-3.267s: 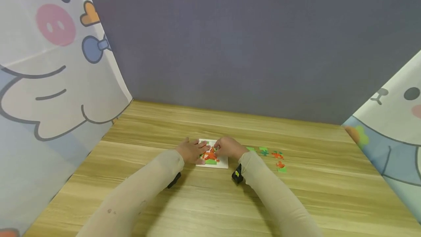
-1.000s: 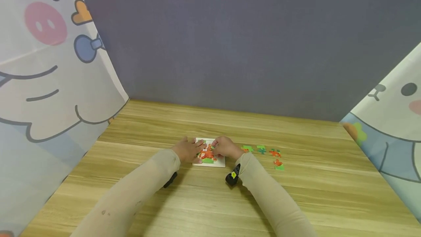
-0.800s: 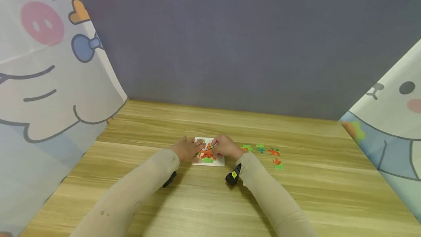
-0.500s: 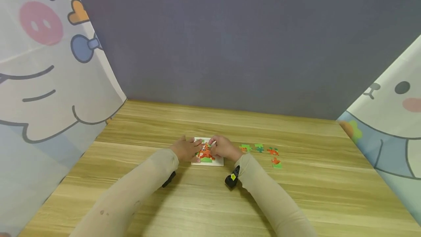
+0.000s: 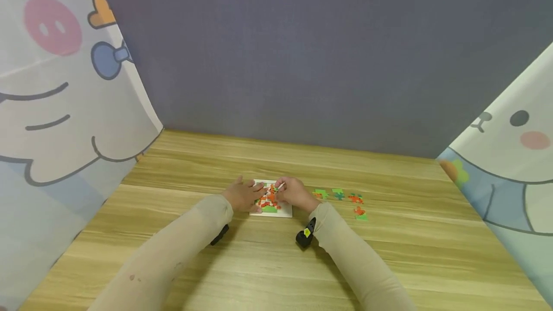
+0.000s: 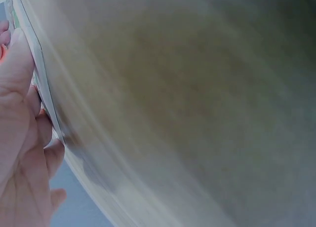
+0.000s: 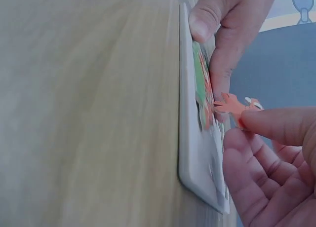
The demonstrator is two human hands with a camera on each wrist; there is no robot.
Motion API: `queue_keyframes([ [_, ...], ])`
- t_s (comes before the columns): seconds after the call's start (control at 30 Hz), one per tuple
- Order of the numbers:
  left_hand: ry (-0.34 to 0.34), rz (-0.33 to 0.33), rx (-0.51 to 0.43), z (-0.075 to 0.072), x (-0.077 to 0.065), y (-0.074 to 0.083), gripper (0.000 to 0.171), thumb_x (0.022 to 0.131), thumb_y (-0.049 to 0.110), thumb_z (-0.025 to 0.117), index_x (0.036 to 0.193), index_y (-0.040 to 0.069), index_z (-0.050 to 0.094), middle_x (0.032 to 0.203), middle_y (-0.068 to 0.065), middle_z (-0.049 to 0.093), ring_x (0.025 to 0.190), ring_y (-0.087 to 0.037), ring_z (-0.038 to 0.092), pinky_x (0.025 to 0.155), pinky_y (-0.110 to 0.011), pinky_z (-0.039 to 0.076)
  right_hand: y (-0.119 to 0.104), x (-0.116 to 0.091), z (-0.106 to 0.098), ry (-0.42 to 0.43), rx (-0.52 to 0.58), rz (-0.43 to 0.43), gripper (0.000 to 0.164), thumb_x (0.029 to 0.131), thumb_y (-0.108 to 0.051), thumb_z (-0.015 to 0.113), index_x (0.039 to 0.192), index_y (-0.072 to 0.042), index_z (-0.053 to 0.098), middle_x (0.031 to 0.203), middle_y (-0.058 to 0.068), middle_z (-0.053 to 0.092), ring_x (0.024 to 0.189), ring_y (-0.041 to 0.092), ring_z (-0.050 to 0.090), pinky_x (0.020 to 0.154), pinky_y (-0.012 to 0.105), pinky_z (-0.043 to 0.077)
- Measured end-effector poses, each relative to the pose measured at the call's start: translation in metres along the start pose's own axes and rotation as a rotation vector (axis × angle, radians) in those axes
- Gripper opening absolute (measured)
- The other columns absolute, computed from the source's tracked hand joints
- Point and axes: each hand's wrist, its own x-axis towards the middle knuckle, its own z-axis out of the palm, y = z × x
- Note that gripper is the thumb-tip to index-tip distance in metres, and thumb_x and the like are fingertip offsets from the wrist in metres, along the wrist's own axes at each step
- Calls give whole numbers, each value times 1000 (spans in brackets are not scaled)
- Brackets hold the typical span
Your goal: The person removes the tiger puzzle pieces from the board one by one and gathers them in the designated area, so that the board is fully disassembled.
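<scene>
- So, far left: left hand point(image 5: 243, 196) lies spread over the left part of the white board point(image 5: 285, 213), fingers reaching right over the picture, thumb on the near side. Pressing, by the look of it; force can't be told.
- Board sits flat on the worktop point(image 5: 259, 268), between the hands. Which side is longer: can't tell, view is foreshortened.
- Assembled pieces point(image 7: 199, 74) cover its left and middle; bare strip along the right.
- Orange piece point(image 7: 233, 107): just off the board's right half, pinched between right hand's point(image 5: 295, 193) thumb and fingers. Right hand is nearer.
- Key relation, my read: piece's long axis tips up from the board, pronged end down by the assembled pieces, other end raised. Contact unclear. It would need levelling to seat.
- Further right, on the worktop: orange-green piece point(image 5: 321, 193), teal-green piece point(image 5: 339, 195), orange-teal piece point(image 5: 356, 198); tiger-print piece point(image 5: 360, 214) nearer the person.
</scene>
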Motion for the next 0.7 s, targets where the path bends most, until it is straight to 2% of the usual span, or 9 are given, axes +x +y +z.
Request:
queue_keyframes([
  [0.23, -17, 1, -49, 1, 0, -3, 69, 96, 55, 39, 154, 22, 23, 159, 1, 19, 144, -24, 21, 113, -53, 19, 7, -5, -9, 28, 36, -8, 19, 82, 5, 64, 99, 2, 58, 73, 5, 61, 57, 11, 54, 54, 25, 48],
  [0.43, -13, 13, -18, 1, 0, -2, 63, 97, 54, 38, 153, 31, 25, 159, 1, 19, 143, -24, 23, 113, -52, 22, 13, -9, -18, 15, 60, -1, 17, 84, 6, 63, 100, 3, 57, 74, 7, 61, 58, 13, 55, 56, 26, 50],
  [0.7, 15, 27, 0, 1, -1, -1, 61, 97, 53, 38, 152, 31, 27, 158, 0, 21, 142, -26, 26, 112, -52, 23, 22, -18, -30, -3, 105, -20, 18, 83, 6, 63, 99, 5, 56, 72, 5, 60, 59, 13, 56, 56, 27, 51],
])
